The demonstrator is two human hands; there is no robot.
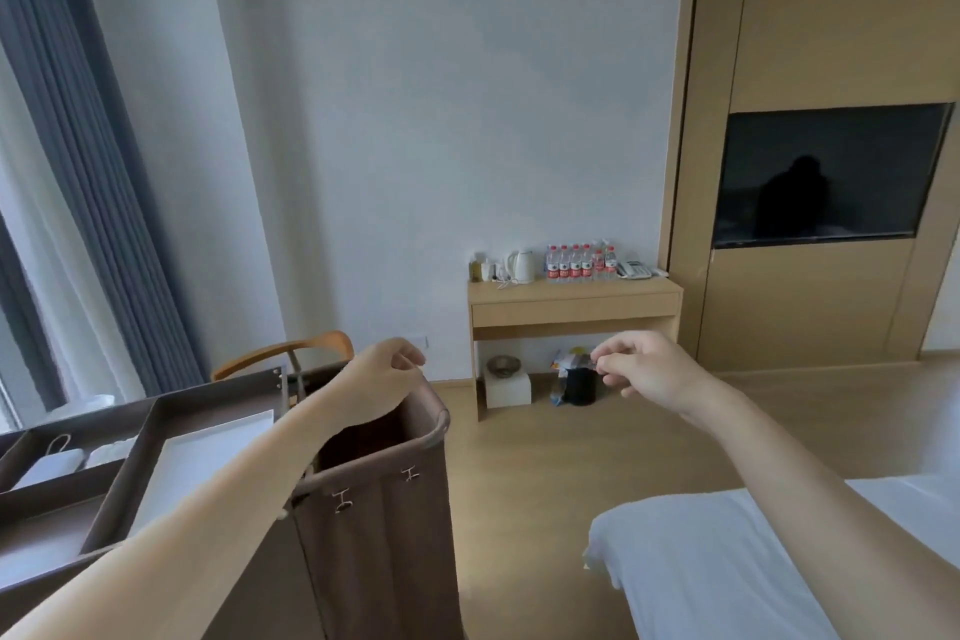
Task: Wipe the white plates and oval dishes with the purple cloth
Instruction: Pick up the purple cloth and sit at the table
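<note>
Head view: both bare arms reach forward into a hotel room. The left hand (387, 374), at about 7 o'clock, hangs over the rim of a brown laundry bag (374, 509). Its fingers (410, 360) are curled narrow, tips meeting the thumb, with nothing seen in them. The right hand (641, 364), at 5 o'clock, is held in the air in front of a wooden counter (571, 291). Its fingers (605, 360) are drawn together as in a pinch, and I cannot tell whether they hold anything. Water bottles (576, 264), a kettle (522, 265) and a telephone (634, 269) stand on the counter, and a black bin (579, 385) sits under it. A trolley tray (150, 437) at 8 o'clock holds pale items too blurred to name, so I cannot tell where the plates, oval dishes and purple cloth are. A television (831, 172) hangs at 3 o'clock, and a white bed (727, 561) fills the corner at 5 o'clock.
</note>
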